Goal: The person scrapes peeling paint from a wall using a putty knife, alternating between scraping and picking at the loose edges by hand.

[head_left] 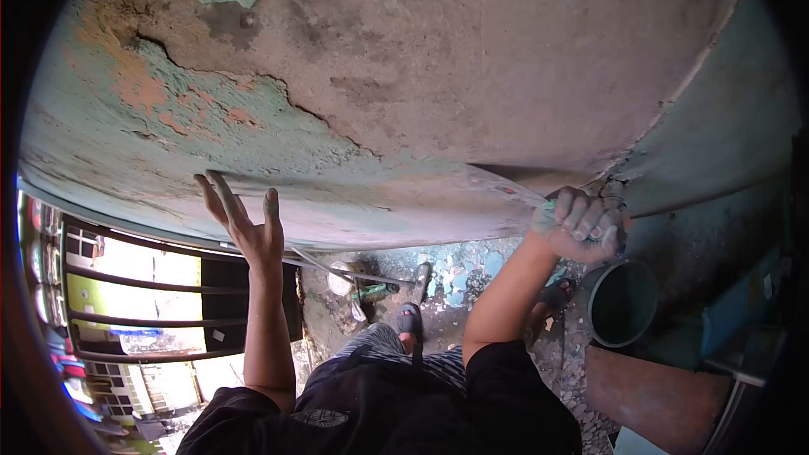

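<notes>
My right hand (583, 226), dusty with plaster, is closed round the handle of a scraper (510, 187). Its flat metal blade points left and lies close along the peeling wall (472, 59). Some green shows at the handle by my thumb, and the rest is hidden in my fist. My left hand (244, 221) is raised with its fingers spread, holding nothing, its fingertips at the wall's lower painted part. Green and orange paint flakes along a ragged edge there, beside a large bare grey-brown patch.
A dark bucket (622, 303) stands on the floor at right, near a brown board (657, 396) and blue panel (742, 303). Paint chips litter the floor round my sandalled feet (410, 327). A white tub (342, 278) is ahead, and a barred opening (143, 286) lies left.
</notes>
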Demonstrator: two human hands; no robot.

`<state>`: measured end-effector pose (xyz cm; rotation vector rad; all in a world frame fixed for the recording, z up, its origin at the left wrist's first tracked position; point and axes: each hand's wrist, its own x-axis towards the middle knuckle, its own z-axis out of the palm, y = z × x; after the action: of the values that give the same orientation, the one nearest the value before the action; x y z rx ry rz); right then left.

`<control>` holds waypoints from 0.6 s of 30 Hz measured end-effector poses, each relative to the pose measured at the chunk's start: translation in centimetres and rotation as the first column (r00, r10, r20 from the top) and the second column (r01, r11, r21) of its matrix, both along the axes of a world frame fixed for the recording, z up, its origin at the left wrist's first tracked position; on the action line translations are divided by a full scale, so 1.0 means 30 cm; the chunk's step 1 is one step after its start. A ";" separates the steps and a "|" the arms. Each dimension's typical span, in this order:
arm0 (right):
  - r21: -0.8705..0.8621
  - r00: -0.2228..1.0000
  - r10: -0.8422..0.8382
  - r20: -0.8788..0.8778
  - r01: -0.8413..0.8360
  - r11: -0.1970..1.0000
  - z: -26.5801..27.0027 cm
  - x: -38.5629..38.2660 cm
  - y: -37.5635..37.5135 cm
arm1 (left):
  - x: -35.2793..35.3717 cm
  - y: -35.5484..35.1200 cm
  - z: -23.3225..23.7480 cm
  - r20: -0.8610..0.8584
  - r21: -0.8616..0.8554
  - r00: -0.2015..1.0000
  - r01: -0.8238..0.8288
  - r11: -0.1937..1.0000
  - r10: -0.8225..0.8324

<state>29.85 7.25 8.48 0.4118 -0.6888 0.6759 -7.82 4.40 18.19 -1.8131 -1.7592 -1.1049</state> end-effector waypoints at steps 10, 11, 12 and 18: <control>-0.037 0.999 -0.036 0.020 0.037 0.999 0.016 -0.028 -0.027 | 0.005 0.009 -0.014 0.129 -0.029 0.992 -0.010 1.000 0.014; -0.041 0.999 -0.035 0.018 0.036 0.999 0.024 -0.027 -0.039 | 0.001 0.010 -0.014 0.136 -0.015 0.991 -0.001 1.000 0.003; -0.026 0.997 -0.072 -0.013 0.072 0.997 0.044 -0.028 -0.055 | -0.006 0.009 -0.016 0.131 -0.018 0.991 0.003 1.000 0.000; -0.051 0.997 -0.065 0.042 0.067 0.996 0.076 -0.133 -0.006 | 0.033 0.002 -0.003 0.142 -0.041 0.989 -0.037 0.998 0.043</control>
<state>25.85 7.08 10.77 0.3264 -0.7188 0.6398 -6.82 4.46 18.11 -1.7510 -1.9020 -1.2202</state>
